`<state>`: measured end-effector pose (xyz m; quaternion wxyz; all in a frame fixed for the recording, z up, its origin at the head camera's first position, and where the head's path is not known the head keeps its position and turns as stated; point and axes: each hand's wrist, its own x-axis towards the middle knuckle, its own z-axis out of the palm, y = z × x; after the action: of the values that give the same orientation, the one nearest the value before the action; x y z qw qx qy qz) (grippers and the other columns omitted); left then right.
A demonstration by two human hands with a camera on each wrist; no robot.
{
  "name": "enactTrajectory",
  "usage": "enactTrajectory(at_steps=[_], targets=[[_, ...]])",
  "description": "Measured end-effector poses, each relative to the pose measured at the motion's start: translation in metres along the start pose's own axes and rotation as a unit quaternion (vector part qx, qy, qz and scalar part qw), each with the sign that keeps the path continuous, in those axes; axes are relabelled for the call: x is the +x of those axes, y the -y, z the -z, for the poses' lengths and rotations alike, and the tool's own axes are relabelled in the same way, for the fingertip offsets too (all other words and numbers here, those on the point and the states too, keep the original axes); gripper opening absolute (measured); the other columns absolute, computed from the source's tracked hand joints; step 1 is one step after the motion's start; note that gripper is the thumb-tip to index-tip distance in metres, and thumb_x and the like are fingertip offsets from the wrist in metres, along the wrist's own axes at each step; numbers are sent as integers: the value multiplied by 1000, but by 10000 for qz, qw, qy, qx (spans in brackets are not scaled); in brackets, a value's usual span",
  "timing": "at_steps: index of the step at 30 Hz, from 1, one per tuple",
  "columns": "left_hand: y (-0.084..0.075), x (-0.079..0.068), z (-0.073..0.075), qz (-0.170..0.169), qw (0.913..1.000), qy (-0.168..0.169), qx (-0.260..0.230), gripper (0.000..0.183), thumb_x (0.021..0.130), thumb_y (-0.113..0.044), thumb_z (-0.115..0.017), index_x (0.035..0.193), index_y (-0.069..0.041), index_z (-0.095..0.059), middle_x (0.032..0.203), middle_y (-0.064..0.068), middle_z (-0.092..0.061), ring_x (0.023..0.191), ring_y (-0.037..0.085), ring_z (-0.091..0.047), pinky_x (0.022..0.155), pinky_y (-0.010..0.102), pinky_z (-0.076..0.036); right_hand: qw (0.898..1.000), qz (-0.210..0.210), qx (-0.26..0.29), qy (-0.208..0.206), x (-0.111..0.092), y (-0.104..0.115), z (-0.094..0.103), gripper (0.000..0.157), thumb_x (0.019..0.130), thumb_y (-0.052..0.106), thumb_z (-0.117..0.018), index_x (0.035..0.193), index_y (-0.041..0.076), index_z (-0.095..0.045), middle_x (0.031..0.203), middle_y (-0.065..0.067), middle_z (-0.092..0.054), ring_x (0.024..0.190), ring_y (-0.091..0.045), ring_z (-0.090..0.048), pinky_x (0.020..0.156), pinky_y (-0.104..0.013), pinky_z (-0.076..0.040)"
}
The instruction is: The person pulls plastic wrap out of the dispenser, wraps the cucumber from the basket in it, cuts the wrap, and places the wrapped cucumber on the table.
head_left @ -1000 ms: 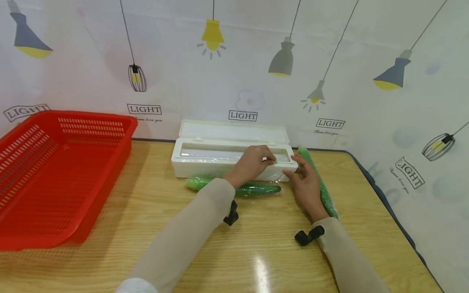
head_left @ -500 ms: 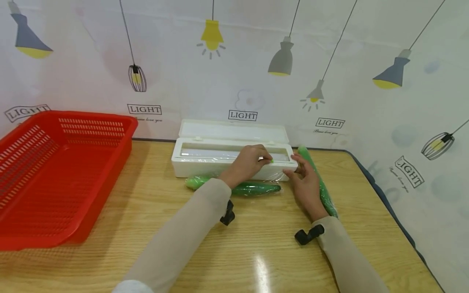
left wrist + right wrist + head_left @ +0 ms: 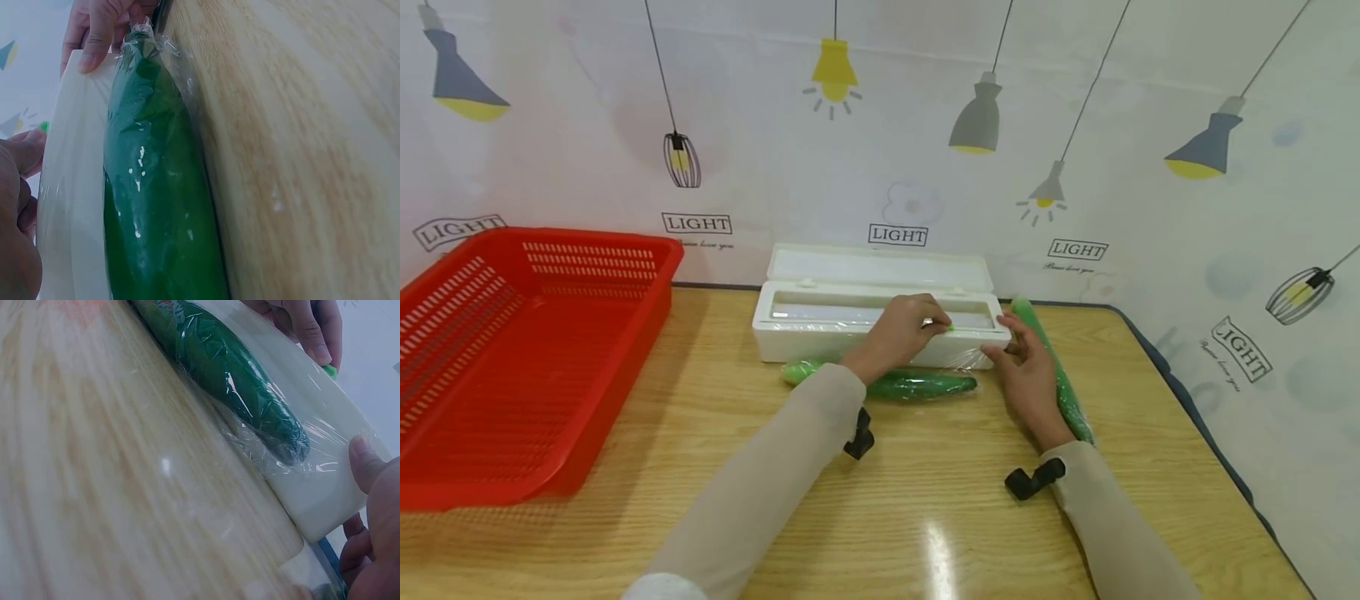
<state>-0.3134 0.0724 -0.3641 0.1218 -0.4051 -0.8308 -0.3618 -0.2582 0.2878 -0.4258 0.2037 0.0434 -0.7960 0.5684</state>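
Note:
A white cling film dispenser (image 3: 808, 343) stands at the back of the table, lid tipped back, its roll showing inside. My left hand (image 3: 898, 332) pinches a small green slide cutter (image 3: 330, 370) on the dispenser's front top edge. At the right end, my right hand (image 3: 1028, 379) grips the dispenser, thumb (image 3: 365, 464) on the front face and fingers around the end. Film hangs down the front to a cucumber (image 3: 156, 181) wrapped in film, lying along the dispenser's foot. The left forearm hides part of this cucumber in the head view.
Another film-wrapped cucumber (image 3: 1054, 367) lies slantwise just beyond my right hand. A large red plastic basket (image 3: 572, 417) stands at the left. Behind the table (image 3: 820, 533) rises a wall covering (image 3: 760, 100) printed with lamps.
My left hand has slid a little to the left along the dispenser's edge, taking the green slide cutter with it. The right hand keeps its hold on the end.

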Motion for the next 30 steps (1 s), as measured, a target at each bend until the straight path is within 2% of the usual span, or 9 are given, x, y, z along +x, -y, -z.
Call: enactTrajectory(at_steps=[5, 11, 15, 17, 23, 27, 30], targets=[[2, -3, 4, 50, 10000, 15, -30, 9, 87, -8, -70, 94, -4, -75, 92, 5, -70, 85, 15, -64, 76, 19, -48, 10000, -31, 34, 50, -1, 3, -2, 48, 88, 11, -69, 133, 9, -53, 148, -5, -39, 95, -16, -56, 69, -16, -47], [5, -7, 7, 53, 10000, 22, 26, 10, 87, -9, -70, 94, -5, -75, 93, 4, -70, 87, 15, -64, 77, 19, -48, 9999, -1, 13, 129, -7, 28, -4, 48, 89, 1, -66, 134, -2, -49, 147, -16, -38, 96, -23, -55, 69, -14, -47], [7, -11, 12, 123, 9999, -46, -35, 9, 87, -8, -70, 94, -5, -75, 92, 3, -69, 85, 14, -64, 75, 20, -48, 9999, -18, -111, 128, -8, 34, -3, 47, 89, 2, -65, 134, -2, -49, 148, -11, -37, 97, -24, -56, 69, -14, -47], [8, -13, 14, 146, 9998, -85, -72, 9, 87, -8, -70, 94, -6, -75, 92, 3, -69, 85, 14, -64, 75, 20, -48, 9997, 16, -223, 117, -7, 30, -2, 48, 90, 4, -66, 134, 0, -49, 149, -8, -37, 96, -23, -56, 68, -14, -47], [14, -18, 20, 91, 9998, -126, -154, 9, 86, -9, -71, 93, -6, -76, 91, 2, -69, 83, 13, -63, 72, 19, -47, 9993, 69, -360, 89, -1, 2, 2, 49, 90, 17, -67, 136, 13, -51, 149, 0, -38, 97, -14, -56, 69, -16, -47], [17, -21, 22, 51, 9997, -168, -163, 9, 86, -9, -71, 93, -7, -76, 91, 2, -69, 82, 12, -63, 70, 19, -47, 9993, 55, -359, 50, -1, -1, 2, 49, 90, 18, -67, 136, 16, -52, 149, -1, -38, 97, -13, -56, 70, -16, -47], [19, -23, 24, 55, 9997, -180, -166, 9, 86, -9, -71, 93, -7, -76, 91, 2, -69, 81, 12, -63, 69, 19, -47, 9995, 35, -297, 41, -1, -1, 0, 49, 89, 17, -68, 136, 16, -53, 149, 3, -38, 97, -13, -57, 70, -16, -47]])
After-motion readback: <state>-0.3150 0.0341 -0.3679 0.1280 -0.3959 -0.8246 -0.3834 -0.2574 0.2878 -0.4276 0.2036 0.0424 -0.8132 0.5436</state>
